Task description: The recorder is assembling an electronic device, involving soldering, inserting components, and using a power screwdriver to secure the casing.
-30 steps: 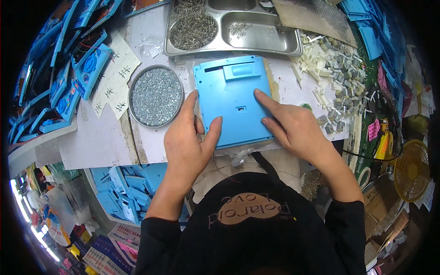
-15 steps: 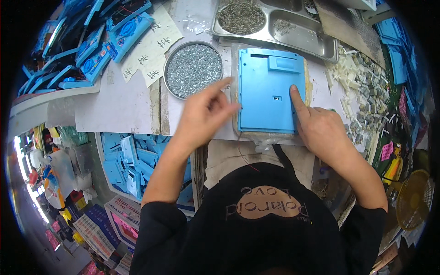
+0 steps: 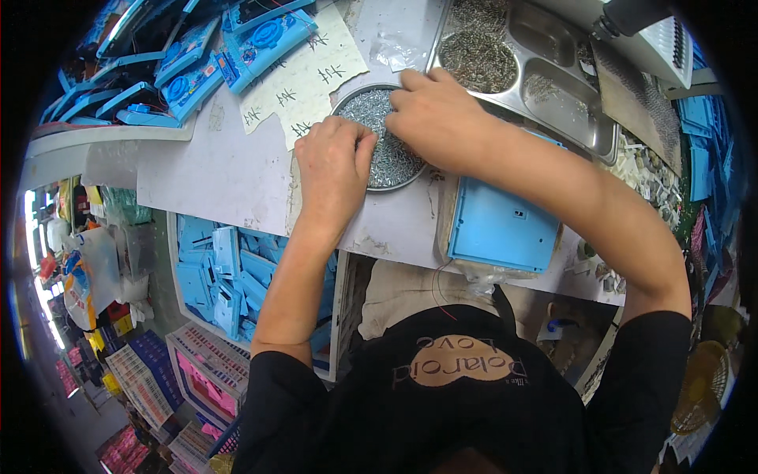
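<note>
Both my hands are at a round metal dish (image 3: 395, 188) full of small silver screws (image 3: 391, 163). My left hand (image 3: 330, 164) bends over the dish's left rim, fingers curled and thumb drawn in. From the right, my right hand (image 3: 436, 120) reaches across with its fingers bent down over the screws at the far right side. What either hand pinches, if anything, is hidden. A flat blue plastic panel (image 3: 501, 225) with a small rectangular slot lies on a padded, plastic-wrapped block right of the dish. My right forearm covers its far part.
Behind the panel stands a steel compartment tray (image 3: 580, 118) with small metal parts. Blue housings with wires (image 3: 260, 43) are piled at the far left, beside marked paper (image 3: 272, 103). A crate of blue pieces (image 3: 225, 276) sits below the table's left edge. White and grey parts lie at right.
My right hand has left the blue panel and crossed over to the screw dish. My left hand has also moved onto the dish, its fingers now curled. The whole view has shifted.
</note>
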The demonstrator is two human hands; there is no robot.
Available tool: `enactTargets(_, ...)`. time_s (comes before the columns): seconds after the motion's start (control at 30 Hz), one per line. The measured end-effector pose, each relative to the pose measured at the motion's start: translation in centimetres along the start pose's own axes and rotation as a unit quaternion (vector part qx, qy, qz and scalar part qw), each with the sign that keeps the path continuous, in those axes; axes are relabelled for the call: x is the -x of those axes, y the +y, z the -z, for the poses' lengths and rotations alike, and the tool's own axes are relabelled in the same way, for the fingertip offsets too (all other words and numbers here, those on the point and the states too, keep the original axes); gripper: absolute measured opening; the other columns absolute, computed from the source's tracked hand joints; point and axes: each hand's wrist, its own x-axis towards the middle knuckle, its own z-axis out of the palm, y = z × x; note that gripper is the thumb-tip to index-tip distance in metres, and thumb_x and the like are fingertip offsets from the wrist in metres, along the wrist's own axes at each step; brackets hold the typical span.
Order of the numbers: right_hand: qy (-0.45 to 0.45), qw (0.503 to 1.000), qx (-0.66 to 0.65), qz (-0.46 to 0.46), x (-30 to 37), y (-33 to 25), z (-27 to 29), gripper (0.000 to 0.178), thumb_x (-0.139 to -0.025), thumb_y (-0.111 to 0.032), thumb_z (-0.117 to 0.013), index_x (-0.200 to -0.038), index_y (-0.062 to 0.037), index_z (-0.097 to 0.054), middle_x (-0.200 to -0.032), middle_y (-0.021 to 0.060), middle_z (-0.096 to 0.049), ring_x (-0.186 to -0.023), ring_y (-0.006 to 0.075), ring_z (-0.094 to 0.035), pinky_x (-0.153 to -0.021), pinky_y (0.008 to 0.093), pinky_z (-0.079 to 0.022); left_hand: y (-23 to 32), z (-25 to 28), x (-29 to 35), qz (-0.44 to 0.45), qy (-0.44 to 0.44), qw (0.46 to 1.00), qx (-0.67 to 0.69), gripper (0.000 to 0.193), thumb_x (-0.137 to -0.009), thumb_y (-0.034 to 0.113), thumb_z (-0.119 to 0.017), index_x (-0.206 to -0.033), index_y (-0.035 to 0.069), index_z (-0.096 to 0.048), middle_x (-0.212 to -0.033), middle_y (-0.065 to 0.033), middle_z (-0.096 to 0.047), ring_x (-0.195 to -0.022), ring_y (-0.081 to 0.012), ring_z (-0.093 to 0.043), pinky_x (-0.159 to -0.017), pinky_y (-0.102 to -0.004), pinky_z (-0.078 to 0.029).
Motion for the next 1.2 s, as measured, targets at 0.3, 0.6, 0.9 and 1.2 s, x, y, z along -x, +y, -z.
enactTargets(0.3, 0.032, 0.999, -0.016, -0.032, -0.9, 2.2, 0.0, 0.01, -0.084, -0.017, -0.069, -0.086, -0.0089, -0.075, -0.088, 0.0049, -0.073, -0.099, 0.0258, -0.064, -0.087, 0.0428, -0.05, 2.7, 0.1, -0.1, -0.061, 0.037, 0.994, 0.084, 0.008, -0.094, 0.007, -0.062, -0.096, -0.001, -0.062, -0.09, -0.0166, -0.062, -0.084, -0.0345, -0.06, -0.077, -0.0434, -0.046)
enactTargets(0.6, 0.144, 0.891, -0.328, -0.28, 13.0, 5.0, 6.6, 0.017, -0.089, -0.014, -0.074, -0.098, -0.0002, -0.076, -0.09, 0.0115, -0.072, -0.09, 0.0243, -0.066, -0.082, 0.0349, -0.05, 7.3, -2.9, -2.7, -0.103, -0.004, 0.957, 0.271, 0.012, -0.084, 0.007, -0.074, -0.092, 0.004, -0.067, -0.089, -0.0105, -0.063, -0.081, -0.0313, -0.062, -0.074, -0.0411, -0.048)
enactTargets(0.9, 0.172, 0.893, -0.274, -0.313, 17.9, 4.3, 4.8, 0.013, -0.086, -0.007, -0.073, -0.096, 0.0011, -0.075, -0.088, 0.0117, -0.07, -0.091, 0.027, -0.062, -0.083, 0.037, -0.049, 7.3, -2.4, -3.5, -0.235, 0.003, 0.965, 0.117, 0.015, -0.078, 0.005, -0.078, -0.09, 0.006, -0.069, -0.088, -0.0084, -0.062, -0.081, -0.028, -0.062, -0.072, -0.0384, -0.047)
enactTargets(1.2, 0.154, 0.899, -0.295, -0.284, 17.2, 5.1, 4.9, 0.011, -0.087, -0.005, -0.073, -0.097, 0.0004, -0.076, -0.087, 0.0096, -0.07, -0.09, 0.0236, -0.063, -0.082, 0.034, -0.05, 6.6, -1.9, -4.4, -0.283, -0.039, 0.95, 0.128, 0.017, -0.08, 0.008, -0.078, -0.095, 0.006, -0.069, -0.089, -0.0075, -0.063, -0.082, -0.0264, -0.062, -0.073, -0.0379, -0.047)
